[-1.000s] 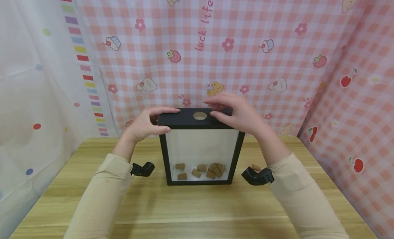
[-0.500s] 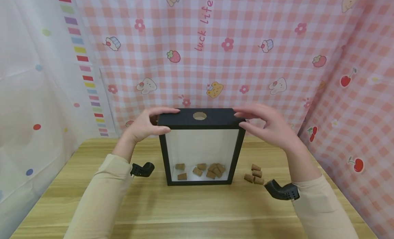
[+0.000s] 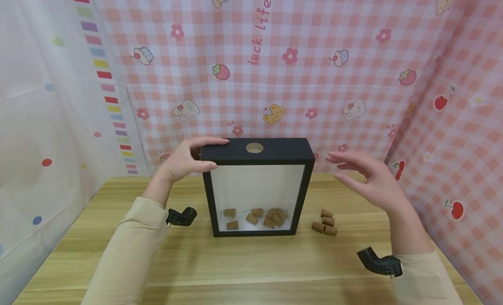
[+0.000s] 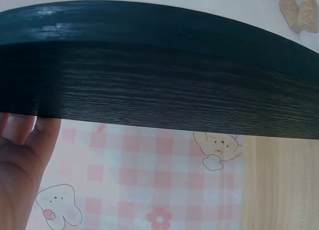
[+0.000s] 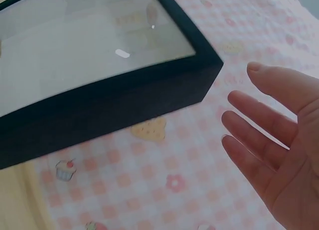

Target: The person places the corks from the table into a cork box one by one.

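Note:
A black-framed shadow box (image 3: 258,151) with a clear front and a round hole (image 3: 254,148) in its top stands upright on the table. Several corks (image 3: 269,218) lie at the bottom inside it. My left hand (image 3: 180,160) grips the box's upper left corner, thumb along the front edge and fingers over the top. To the right of the box, my right hand (image 3: 367,176) is in the air, fingers spread and holding nothing. In the right wrist view, its fingers (image 5: 261,118) are apart from the box's corner.
A small group of corks (image 3: 324,224) lies on the wooden table (image 3: 251,270) to the right of the box. Behind the table hangs a pink checked cloth (image 3: 235,91). Black camera mounts (image 3: 379,262) sit on both wrists.
My right hand has moved from above the box's top, beside the hole, out to the right and down, uncovering the corks on the table. The left hand keeps its place on the box.

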Action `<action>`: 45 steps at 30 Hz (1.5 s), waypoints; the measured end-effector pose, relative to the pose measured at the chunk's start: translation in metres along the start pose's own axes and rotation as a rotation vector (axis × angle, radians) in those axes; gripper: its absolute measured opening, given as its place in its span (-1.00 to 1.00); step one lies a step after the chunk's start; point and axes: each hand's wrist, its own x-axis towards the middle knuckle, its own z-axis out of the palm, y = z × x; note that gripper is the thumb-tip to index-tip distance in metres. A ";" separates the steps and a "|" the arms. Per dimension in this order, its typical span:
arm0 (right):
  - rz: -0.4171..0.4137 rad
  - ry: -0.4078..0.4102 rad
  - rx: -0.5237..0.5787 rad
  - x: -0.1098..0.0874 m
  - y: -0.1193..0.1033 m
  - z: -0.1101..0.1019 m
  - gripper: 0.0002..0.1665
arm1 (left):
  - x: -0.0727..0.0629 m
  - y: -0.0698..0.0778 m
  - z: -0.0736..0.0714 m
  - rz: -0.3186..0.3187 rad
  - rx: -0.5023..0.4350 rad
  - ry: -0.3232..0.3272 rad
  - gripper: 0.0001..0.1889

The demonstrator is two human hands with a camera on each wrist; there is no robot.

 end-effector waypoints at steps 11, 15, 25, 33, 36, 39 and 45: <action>0.176 -0.026 0.033 -0.053 0.030 0.009 -0.34 | 0.000 0.000 0.000 0.005 -0.009 -0.003 -0.46; 0.277 -0.034 0.039 -0.075 0.047 0.018 -0.38 | 0.000 0.000 0.000 0.008 -0.014 -0.005 -0.45; 0.422 -0.073 0.047 -0.115 0.071 0.038 -0.46 | 0.000 -0.002 -0.001 0.015 -0.012 -0.012 -0.46; 0.465 -0.098 0.052 -0.134 0.084 0.050 -0.48 | 0.000 -0.001 -0.001 0.018 -0.005 -0.010 -0.45; 0.472 -0.111 0.054 -0.140 0.088 0.053 -0.49 | 0.000 -0.001 -0.001 0.014 -0.007 -0.009 -0.45; 0.500 -0.124 0.047 -0.145 0.091 0.055 -0.50 | 0.000 0.000 0.000 0.010 -0.012 -0.007 -0.45; 0.528 -0.119 0.032 -0.150 0.093 0.059 -0.54 | 0.000 -0.001 -0.001 0.011 -0.015 -0.009 -0.46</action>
